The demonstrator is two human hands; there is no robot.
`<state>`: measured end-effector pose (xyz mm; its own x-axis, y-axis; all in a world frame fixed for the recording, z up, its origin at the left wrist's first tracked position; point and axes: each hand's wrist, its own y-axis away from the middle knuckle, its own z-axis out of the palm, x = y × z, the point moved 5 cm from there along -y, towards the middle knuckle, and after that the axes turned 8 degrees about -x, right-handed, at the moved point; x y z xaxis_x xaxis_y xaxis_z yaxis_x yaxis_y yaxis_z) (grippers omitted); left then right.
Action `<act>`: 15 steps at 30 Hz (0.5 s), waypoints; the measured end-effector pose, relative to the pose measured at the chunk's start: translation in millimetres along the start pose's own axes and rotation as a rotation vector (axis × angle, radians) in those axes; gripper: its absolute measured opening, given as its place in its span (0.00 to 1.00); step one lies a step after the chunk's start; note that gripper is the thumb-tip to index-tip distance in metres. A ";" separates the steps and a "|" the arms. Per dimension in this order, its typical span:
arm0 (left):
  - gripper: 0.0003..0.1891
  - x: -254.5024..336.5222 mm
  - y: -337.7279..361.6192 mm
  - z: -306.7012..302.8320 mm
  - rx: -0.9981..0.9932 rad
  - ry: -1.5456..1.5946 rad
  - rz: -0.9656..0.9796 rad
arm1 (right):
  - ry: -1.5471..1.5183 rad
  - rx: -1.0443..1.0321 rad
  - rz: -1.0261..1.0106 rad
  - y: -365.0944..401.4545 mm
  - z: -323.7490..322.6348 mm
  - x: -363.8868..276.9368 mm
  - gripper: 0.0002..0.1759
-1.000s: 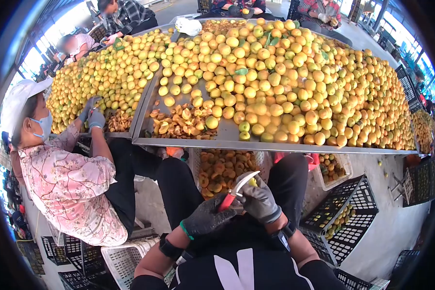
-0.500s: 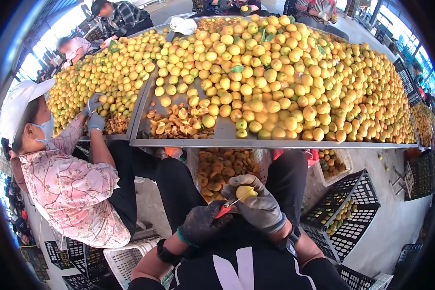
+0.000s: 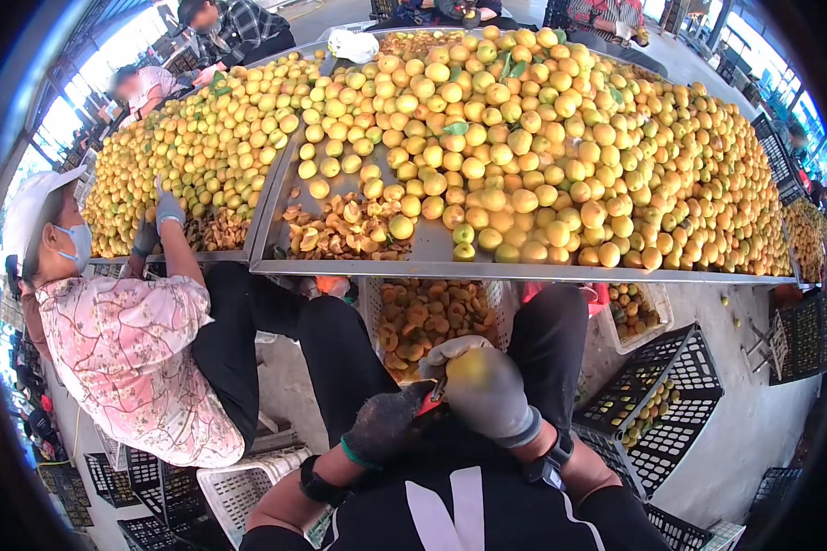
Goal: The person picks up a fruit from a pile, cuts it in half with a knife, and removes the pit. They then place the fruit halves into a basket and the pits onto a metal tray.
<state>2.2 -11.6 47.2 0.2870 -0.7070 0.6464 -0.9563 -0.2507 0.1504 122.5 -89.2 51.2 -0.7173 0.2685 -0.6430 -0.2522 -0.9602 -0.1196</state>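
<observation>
In the middle, above my lap, my right hand [image 3: 489,397] in a grey glove is closed round a yellow-orange fruit [image 3: 470,369], partly blurred. My left hand [image 3: 386,424], in a dark glove with a green cuff, grips a small tool with a red handle [image 3: 429,401]. The tool's tip meets the fruit's near side, where the two hands almost touch; its exact contact is blurred. Beneath and beyond the hands, a white basket [image 3: 505,317] holds halved fruit [image 3: 427,321]. Fruit pieces [image 3: 340,230] lie at the metal table's near edge [image 3: 524,271].
Whole fruit [image 3: 560,147] is heaped over the table. A co-worker in a white cap and floral shirt [image 3: 129,358] sits at the left, gloved hands at the fruit. Black crates [image 3: 698,367] stand at the right, a white basket [image 3: 239,496] at the lower left. More people sit beyond the table.
My right hand has turned over the fruit, its fingers shifting round it. My left hand has moved slightly right and up with the tool. The co-worker's hands have moved left on the heap.
</observation>
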 end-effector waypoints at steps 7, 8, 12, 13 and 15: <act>0.23 -7.7 -3.4 15.7 -0.077 -0.002 -0.069 | 0.149 0.028 -0.105 0.9 -4.2 9.4 0.13; 0.23 -6.6 -5.3 13.9 -0.066 -0.017 -0.074 | 0.153 0.062 -0.105 0.1 -6.6 10.1 0.12; 0.21 -24.4 -21.8 28.3 -0.090 -0.024 -0.192 | 0.047 0.335 -0.145 -5.3 -14.5 16.6 0.12; 0.22 -31.7 -26.5 35.5 -0.056 -0.049 -0.176 | 0.001 0.418 -0.139 -2.9 -21.0 21.5 0.14; 0.22 -38.8 -31.8 34.8 -0.022 -0.076 -0.158 | -0.019 0.438 -0.157 -4.6 -30.7 28.7 0.14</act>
<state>23.5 0.8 -8.7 0.4366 -0.7082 0.5548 -0.8996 -0.3491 0.2624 123.0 -79.4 10.2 -0.6593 0.4136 -0.6279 -0.6064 -0.7862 0.1189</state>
